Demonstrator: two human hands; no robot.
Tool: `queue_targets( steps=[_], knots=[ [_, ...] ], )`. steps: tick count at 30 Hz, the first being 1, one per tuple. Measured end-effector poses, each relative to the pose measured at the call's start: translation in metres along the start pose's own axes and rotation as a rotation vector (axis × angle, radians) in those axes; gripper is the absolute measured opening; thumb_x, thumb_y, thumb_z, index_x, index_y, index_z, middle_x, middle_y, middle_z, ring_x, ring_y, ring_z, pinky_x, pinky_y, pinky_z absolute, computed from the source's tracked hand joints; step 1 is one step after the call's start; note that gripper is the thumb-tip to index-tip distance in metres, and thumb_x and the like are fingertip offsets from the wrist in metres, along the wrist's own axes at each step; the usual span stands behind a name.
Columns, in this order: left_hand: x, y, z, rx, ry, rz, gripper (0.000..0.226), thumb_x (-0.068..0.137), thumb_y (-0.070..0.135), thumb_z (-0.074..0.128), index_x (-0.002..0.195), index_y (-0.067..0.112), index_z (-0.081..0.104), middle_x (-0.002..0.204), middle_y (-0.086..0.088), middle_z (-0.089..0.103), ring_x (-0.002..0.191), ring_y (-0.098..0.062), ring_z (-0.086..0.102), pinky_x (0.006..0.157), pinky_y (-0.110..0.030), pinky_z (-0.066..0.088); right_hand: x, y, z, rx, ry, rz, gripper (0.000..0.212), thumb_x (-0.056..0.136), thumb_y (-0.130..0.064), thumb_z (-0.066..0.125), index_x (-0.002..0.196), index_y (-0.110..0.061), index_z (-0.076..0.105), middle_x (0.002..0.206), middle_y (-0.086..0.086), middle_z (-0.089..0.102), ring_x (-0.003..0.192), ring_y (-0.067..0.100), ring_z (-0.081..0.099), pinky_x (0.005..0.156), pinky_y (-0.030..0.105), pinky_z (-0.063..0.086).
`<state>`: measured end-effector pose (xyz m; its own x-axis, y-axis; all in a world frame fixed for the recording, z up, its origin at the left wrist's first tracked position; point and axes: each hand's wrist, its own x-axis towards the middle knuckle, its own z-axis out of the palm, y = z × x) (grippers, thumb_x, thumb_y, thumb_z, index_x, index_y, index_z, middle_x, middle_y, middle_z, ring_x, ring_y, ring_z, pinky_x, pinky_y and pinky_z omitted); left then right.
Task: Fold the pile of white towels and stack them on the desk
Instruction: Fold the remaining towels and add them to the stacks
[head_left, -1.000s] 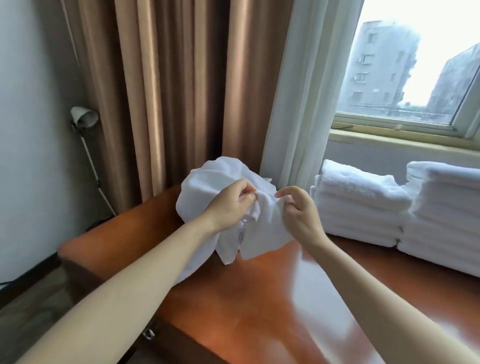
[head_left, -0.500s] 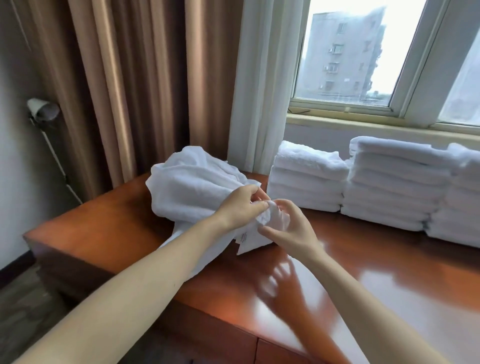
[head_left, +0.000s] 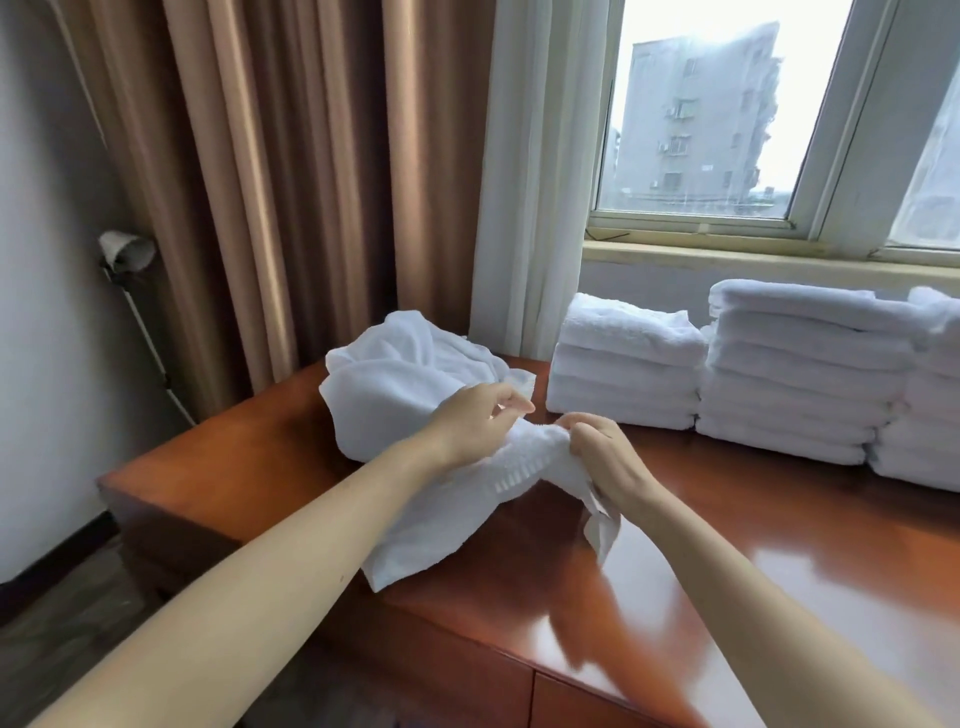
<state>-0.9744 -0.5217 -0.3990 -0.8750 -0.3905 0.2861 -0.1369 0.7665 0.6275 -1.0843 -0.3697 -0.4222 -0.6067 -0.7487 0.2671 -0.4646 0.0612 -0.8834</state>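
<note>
White towel (head_left: 405, 395) crumpled in heap on desk (head_left: 519, 597), woven band showing.

The desk (head_left: 805, 509) is reddish wood with a glossy lacquer that mirrors the daylight. On it, the loose towel (head_left: 395, 400) and the folded stacks (head_left: 623, 364) are white terry cloth, nubbly and matt. Behind the desk hang smooth brown curtains (head_left: 291, 182) with a faint sheen and a matt white sheer (head_left: 530, 182).

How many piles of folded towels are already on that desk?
3, side by side: the left stack by the white curtain, the middle stack, and the right stack, cut off by the frame edge. More may lie beyond.
</note>
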Motion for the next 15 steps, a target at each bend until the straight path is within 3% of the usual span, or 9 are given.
queue_targets(
  steps=[2,6,10,13,15],
  knots=[
    [0.001,-0.006,0.000,0.209,-0.038,-0.002,0.041,0.093,0.007,0.043,0.117,0.029,0.067,0.130,0.009,0.062,0.122,-0.010,0.052,0.104,-0.032,0.040,0.000,0.004,-0.004,-0.077,-0.080,-0.007,0.031,0.063,-0.023,0.038,0.065,0.007,0.042,0.064,0.005,0.037,0.063,0.017,0.033,0.063,0.035,0.027],
    [0.007,-0.014,0.002,0.447,-0.057,-0.003,0.047,0.093,0.010,0.044,0.134,0.029,0.057,0.144,0.005,0.051,0.136,-0.017,0.039,0.113,-0.034,0.027,-0.001,0.013,-0.029,-0.331,-0.170,0.146,0.022,0.071,-0.026,0.042,0.056,-0.019,0.028,0.055,-0.002,0.029,0.055,0.016,0.026,0.058,0.036,0.025],
    [0.018,-0.019,0.012,0.721,-0.162,-0.141,0.060,0.093,0.025,0.050,0.150,0.023,0.033,0.158,-0.006,0.028,0.149,-0.027,0.015,0.122,-0.046,0.006,-0.003,0.019,-0.055,-0.652,-0.271,0.398,0.013,0.067,-0.028,0.040,0.057,-0.020,0.037,0.038,-0.007,0.042,0.051,0.019,0.037,0.056,0.031,0.031],
    [0.023,-0.018,0.019,0.778,-0.167,-0.184,0.055,0.093,0.030,0.051,0.145,0.018,0.040,0.148,-0.008,0.041,0.141,-0.030,0.032,0.121,-0.050,0.012,-0.003,0.026,-0.070,-0.782,-0.260,0.553,0.015,0.077,-0.028,0.043,0.068,-0.018,0.050,0.064,-0.002,0.054,0.062,0.020,0.045,0.060,0.031,0.034],
    [0.024,-0.014,0.022,0.792,-0.128,-0.101,0.036,0.094,0.030,0.051,0.128,0.017,0.055,0.128,-0.007,0.057,0.120,-0.028,0.051,0.110,-0.045,0.034,-0.006,0.029,-0.075,-0.829,-0.273,0.620,0.018,0.084,-0.028,0.043,0.076,-0.018,0.055,0.075,-0.001,0.058,0.065,0.018,0.050,0.060,0.030,0.036]
  ],
)
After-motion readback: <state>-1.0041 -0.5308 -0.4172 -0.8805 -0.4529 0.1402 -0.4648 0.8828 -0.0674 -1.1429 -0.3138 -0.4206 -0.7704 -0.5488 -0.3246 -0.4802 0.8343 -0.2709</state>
